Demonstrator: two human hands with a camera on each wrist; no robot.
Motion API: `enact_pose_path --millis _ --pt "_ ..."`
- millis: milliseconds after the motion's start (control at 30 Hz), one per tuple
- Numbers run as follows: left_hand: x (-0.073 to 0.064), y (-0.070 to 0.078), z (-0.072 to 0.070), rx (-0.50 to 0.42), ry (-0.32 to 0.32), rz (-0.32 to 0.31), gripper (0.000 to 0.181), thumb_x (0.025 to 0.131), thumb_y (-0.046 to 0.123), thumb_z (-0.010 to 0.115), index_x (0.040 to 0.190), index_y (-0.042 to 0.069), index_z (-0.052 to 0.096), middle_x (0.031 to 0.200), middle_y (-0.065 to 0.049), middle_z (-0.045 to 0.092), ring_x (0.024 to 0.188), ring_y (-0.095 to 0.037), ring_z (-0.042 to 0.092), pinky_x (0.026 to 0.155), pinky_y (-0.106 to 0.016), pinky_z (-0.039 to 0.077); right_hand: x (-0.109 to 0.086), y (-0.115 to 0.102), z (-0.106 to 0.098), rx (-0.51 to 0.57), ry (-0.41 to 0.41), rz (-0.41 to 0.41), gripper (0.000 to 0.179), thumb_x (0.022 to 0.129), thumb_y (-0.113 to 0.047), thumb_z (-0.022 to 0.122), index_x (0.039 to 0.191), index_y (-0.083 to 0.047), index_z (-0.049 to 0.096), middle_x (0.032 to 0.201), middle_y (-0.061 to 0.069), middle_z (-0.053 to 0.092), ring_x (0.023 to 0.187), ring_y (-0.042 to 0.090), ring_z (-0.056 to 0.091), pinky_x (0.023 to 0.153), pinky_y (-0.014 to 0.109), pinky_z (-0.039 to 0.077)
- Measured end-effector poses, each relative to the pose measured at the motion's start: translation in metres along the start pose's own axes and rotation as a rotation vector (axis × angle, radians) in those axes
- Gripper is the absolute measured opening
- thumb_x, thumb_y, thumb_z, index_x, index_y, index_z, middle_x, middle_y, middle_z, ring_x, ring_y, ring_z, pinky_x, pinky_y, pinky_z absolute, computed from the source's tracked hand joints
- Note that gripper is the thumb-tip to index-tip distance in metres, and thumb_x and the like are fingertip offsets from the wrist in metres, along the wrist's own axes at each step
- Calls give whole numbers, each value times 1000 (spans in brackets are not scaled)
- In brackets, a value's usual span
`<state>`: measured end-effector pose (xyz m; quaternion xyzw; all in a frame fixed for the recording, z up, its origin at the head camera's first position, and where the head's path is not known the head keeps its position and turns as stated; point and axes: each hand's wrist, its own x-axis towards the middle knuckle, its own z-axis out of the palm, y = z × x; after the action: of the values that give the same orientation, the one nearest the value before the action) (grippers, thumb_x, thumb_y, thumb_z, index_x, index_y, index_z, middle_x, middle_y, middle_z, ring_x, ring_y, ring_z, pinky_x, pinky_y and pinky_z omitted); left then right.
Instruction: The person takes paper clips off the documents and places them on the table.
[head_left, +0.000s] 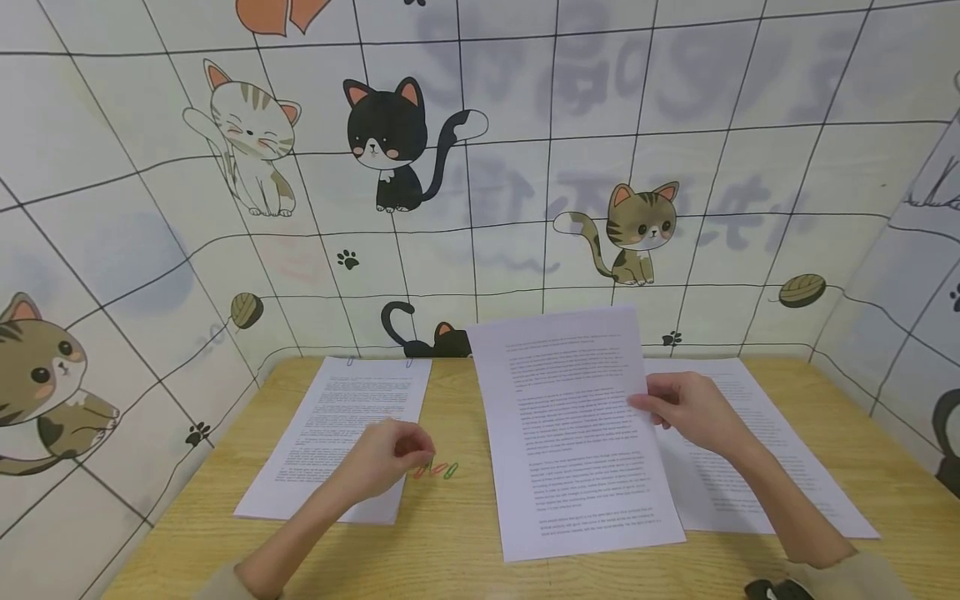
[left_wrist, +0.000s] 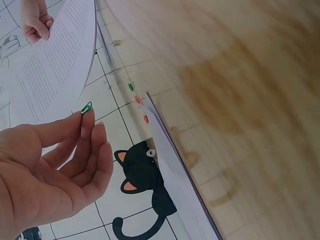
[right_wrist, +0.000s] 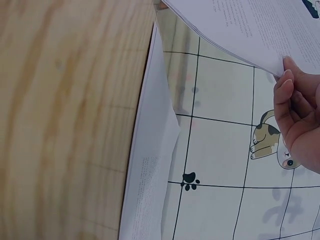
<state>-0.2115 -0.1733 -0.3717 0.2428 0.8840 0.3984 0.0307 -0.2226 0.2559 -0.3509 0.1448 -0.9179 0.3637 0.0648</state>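
Note:
Between thumb and fingertip, my left hand (head_left: 386, 458) pinches a green paper clip (left_wrist: 87, 107), plain in the left wrist view. Just to its right, loose red and green paper clips (head_left: 451, 471) lie on the table. My right hand (head_left: 693, 408) holds a thin sheaf of printed sheets (head_left: 562, 433) by its right edge, thumb in front and fingers behind. The sheaf stands tilted up over the middle of the table; in the right wrist view several page edges (right_wrist: 225, 50) show along it. Behind my left hand lies a printed stack (head_left: 352, 417) with two blue clips (head_left: 408, 363) on its far edge.
Another stack of printed pages (head_left: 757, 467) lies at the right of the wooden table (head_left: 450, 567), partly hidden by the raised sheaf and my right arm. A white gridded wall covering with cartoon cats (head_left: 386, 142) rises at the back and both sides.

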Motion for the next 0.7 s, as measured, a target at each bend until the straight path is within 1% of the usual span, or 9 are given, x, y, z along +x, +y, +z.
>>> enact_pose_path --millis 133,233,333,500,700 --pt "-2 -3 -1 30 -44 -3 5 91 1 71 86 2 70 75 -1 68 68 -20 64 61 -23 48 0 0 0 0 0 1 9 94 -16 72 95 -7 70 71 -1 60 65 15 55 54 24 37" --pt "-4 -6 -2 60 -56 2 7 89 -1 71 86 4 71 75 4 67 68 -12 61 62 -23 49 0 0 0 0 0 5 9 94 -16 73 95 -7 70 70 0 59 65 16 55 53 24 37" --pt "-6 -8 -2 70 -64 6 7 88 -1 72 85 5 71 75 5 66 68 -7 59 62 -23 49 0 0 0 -4 1 7 9 94 -16 73 94 -7 69 69 0 58 64 16 54 53 24 36" --pt "-7 -9 -3 89 -93 -8 6 85 1 75 83 6 72 75 5 67 68 -6 58 64 -23 48 0 0 0 -13 1 6 10 94 -17 72 93 -8 68 67 -1 56 64 15 54 53 24 35" --pt "-8 -10 -3 107 -125 -63 6 82 1 77 81 4 72 76 4 67 67 -11 56 62 -25 45 0 0 0 -9 2 8 10 94 -16 73 93 -7 69 68 -1 57 64 16 54 52 24 35"
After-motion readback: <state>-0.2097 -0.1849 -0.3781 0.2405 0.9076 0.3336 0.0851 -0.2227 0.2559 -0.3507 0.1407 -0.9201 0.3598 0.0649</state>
